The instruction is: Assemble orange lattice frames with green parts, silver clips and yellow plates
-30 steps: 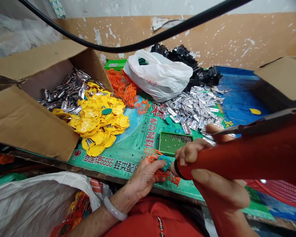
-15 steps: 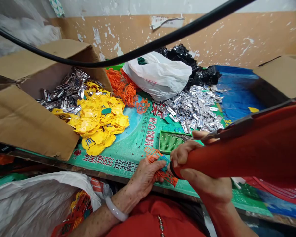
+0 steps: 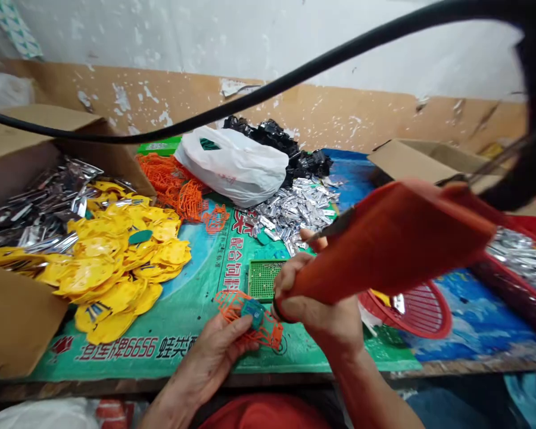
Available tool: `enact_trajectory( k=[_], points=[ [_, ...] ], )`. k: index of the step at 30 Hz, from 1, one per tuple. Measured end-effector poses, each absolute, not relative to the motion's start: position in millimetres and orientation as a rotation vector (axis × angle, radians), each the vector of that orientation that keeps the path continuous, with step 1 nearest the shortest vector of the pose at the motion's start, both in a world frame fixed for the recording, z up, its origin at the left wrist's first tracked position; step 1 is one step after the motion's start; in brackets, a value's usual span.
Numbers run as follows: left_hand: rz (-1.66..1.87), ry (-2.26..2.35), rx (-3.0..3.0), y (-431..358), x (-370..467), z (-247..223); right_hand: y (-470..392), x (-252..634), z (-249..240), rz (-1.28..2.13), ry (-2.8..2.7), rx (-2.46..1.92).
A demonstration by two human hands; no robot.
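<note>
My left hand point(image 3: 214, 345) is closed on an orange plastic lattice piece point(image 3: 268, 336), low over the table's front edge. A small teal block point(image 3: 252, 312) sits in the middle of that piece, and my left thumb presses against it. My right hand point(image 3: 312, 304) wraps round a long red-covered corded power tool point(image 3: 384, 250), gripping it near its black-collared front end. The tool's front end points left, just beside the teal block. Its very tip is hidden by my fingers and blur. Behind my hands is a green mesh tray point(image 3: 262, 280) with small metal bits, perhaps screws.
Yellow plates point(image 3: 116, 262) and metal clips spill from a cardboard box point(image 3: 18, 322) on the left. Behind lie orange lattice pieces point(image 3: 165, 182), a white plastic bag point(image 3: 236, 167) and silver metal clips point(image 3: 295, 208). A red basket point(image 3: 422, 310) stands right; a black cable point(image 3: 268, 89) crosses above.
My view has turned to the right, bringing the red basket and right-hand box further in. The tool's front end has drawn slightly away from the teal block. Both grips are unchanged.
</note>
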State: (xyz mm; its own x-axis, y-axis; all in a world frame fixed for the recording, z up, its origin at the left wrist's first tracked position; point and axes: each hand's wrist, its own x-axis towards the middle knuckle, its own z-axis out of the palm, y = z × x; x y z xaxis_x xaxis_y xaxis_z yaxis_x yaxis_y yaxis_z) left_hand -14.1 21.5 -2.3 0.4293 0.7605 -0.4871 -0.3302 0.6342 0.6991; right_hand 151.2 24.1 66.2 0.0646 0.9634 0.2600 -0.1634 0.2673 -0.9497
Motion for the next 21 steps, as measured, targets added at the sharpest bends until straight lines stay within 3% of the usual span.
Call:
enact_trajectory(
  k=[11, 17, 21],
  points=[
    [0.636, 1.093, 0.879, 27, -40, 6, 65, 208, 64, 0.363, -0.999, -1.396],
    [0.764, 1.083, 0.870, 30, -42, 5, 53, 225, 24, 0.059, -1.100, -1.689],
    [0.825, 1.086, 0.732, 31, -42, 3, 46, 237, -4, 0.134, -1.378, -1.944]
  ],
)
